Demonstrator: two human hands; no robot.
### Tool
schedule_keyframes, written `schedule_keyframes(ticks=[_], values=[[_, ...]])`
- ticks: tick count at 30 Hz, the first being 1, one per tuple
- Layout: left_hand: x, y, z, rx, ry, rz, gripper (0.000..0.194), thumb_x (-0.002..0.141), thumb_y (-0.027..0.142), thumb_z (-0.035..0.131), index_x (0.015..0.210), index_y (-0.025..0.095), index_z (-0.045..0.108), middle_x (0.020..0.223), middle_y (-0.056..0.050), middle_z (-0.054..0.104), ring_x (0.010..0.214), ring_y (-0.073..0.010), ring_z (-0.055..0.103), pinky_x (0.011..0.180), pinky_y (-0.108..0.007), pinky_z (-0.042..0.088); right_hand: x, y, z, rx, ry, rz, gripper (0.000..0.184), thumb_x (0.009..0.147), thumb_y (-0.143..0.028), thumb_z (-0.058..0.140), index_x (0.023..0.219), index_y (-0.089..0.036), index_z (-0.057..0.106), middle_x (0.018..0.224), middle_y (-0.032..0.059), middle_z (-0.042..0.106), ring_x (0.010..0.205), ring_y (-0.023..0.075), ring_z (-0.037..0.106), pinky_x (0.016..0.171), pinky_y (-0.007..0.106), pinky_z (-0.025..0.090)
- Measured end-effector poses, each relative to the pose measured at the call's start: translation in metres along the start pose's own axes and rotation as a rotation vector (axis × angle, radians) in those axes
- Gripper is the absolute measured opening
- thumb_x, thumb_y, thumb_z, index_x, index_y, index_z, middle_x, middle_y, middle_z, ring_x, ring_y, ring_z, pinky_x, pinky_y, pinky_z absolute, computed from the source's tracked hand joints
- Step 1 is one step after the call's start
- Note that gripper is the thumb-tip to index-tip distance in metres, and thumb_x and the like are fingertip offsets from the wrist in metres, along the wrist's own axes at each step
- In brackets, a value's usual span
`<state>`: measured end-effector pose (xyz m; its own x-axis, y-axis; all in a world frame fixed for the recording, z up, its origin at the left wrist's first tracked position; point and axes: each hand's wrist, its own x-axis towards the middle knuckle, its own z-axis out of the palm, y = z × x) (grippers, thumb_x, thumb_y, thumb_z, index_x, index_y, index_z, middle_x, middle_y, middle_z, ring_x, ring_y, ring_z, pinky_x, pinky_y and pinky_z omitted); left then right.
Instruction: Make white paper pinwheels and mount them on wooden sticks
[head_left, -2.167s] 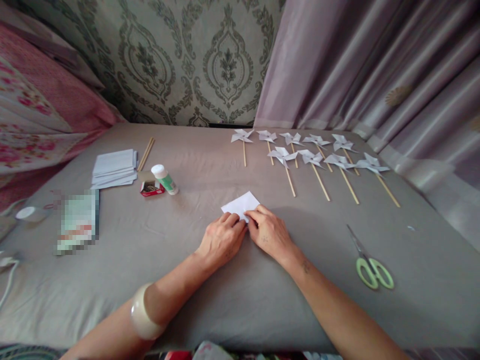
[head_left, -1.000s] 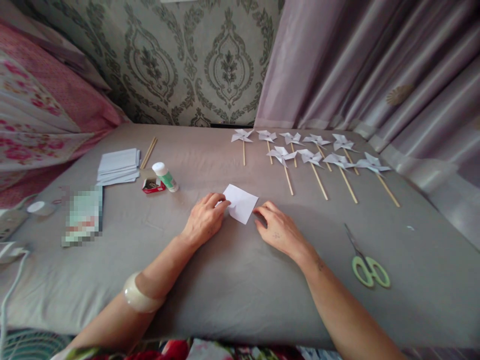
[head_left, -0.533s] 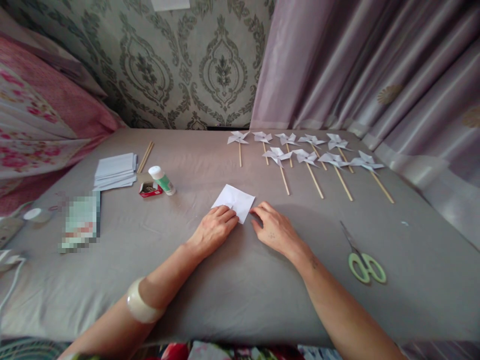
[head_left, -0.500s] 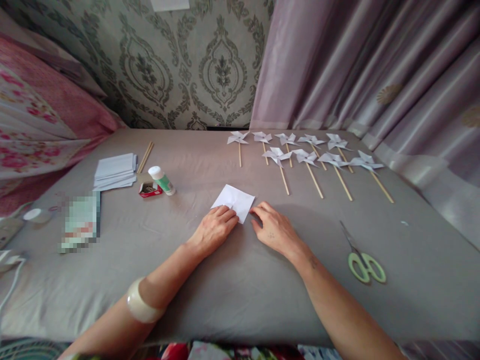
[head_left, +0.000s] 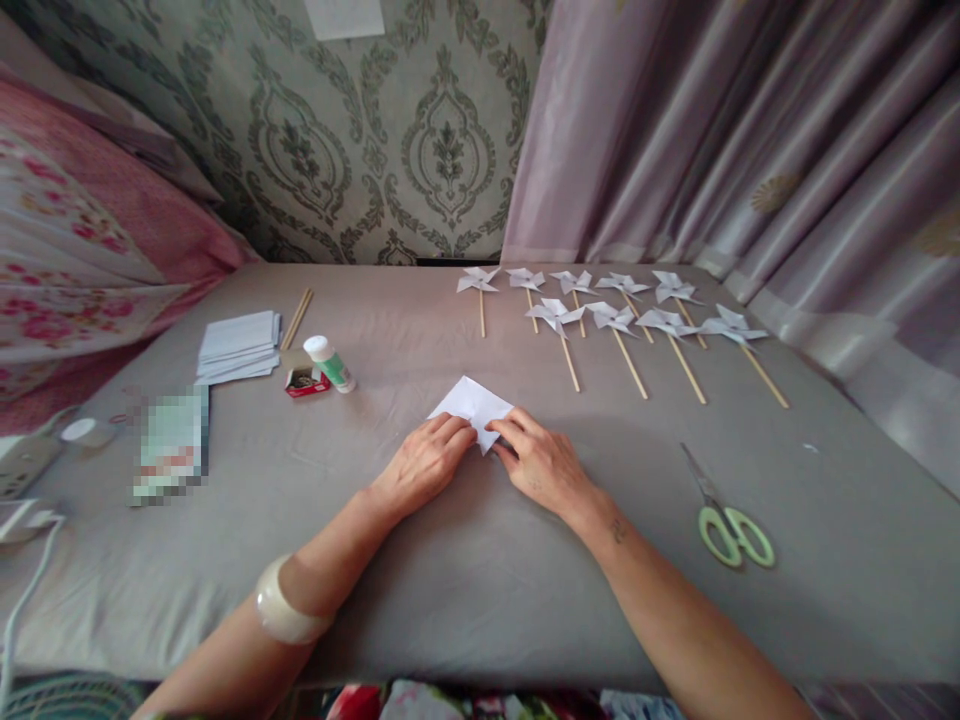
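Note:
A small square of white paper [head_left: 472,396] lies on the cloth-covered table in front of me, one corner pointing away. My left hand [head_left: 427,458] is closed on its left and near side, fingertips pressed near the middle. On the right side, my right hand [head_left: 541,462] pinches the paper between thumb and fingers, and the near edge there looks lifted or bent. My fingers hide much of its lower half. Green-handled scissors [head_left: 726,522] lie to the right of my right hand, blades pointing away.
Several white paper pinwheels [head_left: 556,316] on sticks lie at the back right. At left are a stack of white paper [head_left: 238,346], thin wooden sticks [head_left: 297,318], a small red box [head_left: 306,382] and a glue stick [head_left: 331,364]. A power strip [head_left: 27,470] sits at the far left edge.
My right hand has moved left onto the paper and taken hold of its right side. My left hand stays on it. The view has shifted slightly.

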<state>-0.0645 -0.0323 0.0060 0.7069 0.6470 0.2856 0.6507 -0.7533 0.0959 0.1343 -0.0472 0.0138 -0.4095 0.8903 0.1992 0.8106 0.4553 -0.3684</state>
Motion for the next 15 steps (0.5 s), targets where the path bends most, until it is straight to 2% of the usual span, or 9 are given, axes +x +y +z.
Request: schedule_keyframes(ticks=[3,7,11,15], values=[[-0.004,-0.001,-0.004,-0.052,0.024,0.018,0.022,0.096,0.018,0.037,0.101,0.013,0.058,0.095,-0.008,0.061,0.089,-0.0183,0.054,0.082,-0.030,0.048,-0.002,-0.002,-0.001,-0.030,0.008,-0.051,0.015,0.091,-0.022,0.052,0.099,-0.023,0.064,0.099,0.0032,0.063,0.084,0.0159,0.062,0.067,0.025,0.042],[-0.006,-0.002,-0.011,-0.101,-0.008,0.071,0.022,0.096,0.017,0.037,0.097,0.013,0.059,0.094,-0.009,0.062,0.090,-0.0177,0.055,0.081,-0.029,0.047,-0.004,-0.004,-0.002,-0.085,-0.014,-0.079,0.018,0.092,-0.025,0.050,0.088,-0.022,0.067,0.093,0.0031,0.063,0.078,0.0145,0.061,0.063,0.025,0.039],[-0.006,0.000,-0.016,-0.099,-0.033,0.102,0.026,0.095,0.018,0.036,0.089,0.014,0.061,0.089,-0.008,0.063,0.083,-0.0170,0.055,0.078,-0.030,0.048,-0.005,-0.006,-0.001,-0.082,-0.085,-0.068,0.018,0.092,-0.026,0.051,0.086,-0.022,0.068,0.091,0.0024,0.064,0.076,0.0138,0.061,0.061,0.025,0.037],[-0.004,0.004,-0.014,-0.072,0.087,0.034,0.023,0.094,0.022,0.042,0.091,0.014,0.063,0.092,-0.009,0.065,0.089,-0.0191,0.055,0.082,-0.033,0.047,-0.004,-0.008,-0.002,-0.023,-0.105,-0.027,0.018,0.093,-0.026,0.051,0.089,-0.023,0.068,0.093,0.0021,0.064,0.080,0.0141,0.063,0.063,0.025,0.038]])
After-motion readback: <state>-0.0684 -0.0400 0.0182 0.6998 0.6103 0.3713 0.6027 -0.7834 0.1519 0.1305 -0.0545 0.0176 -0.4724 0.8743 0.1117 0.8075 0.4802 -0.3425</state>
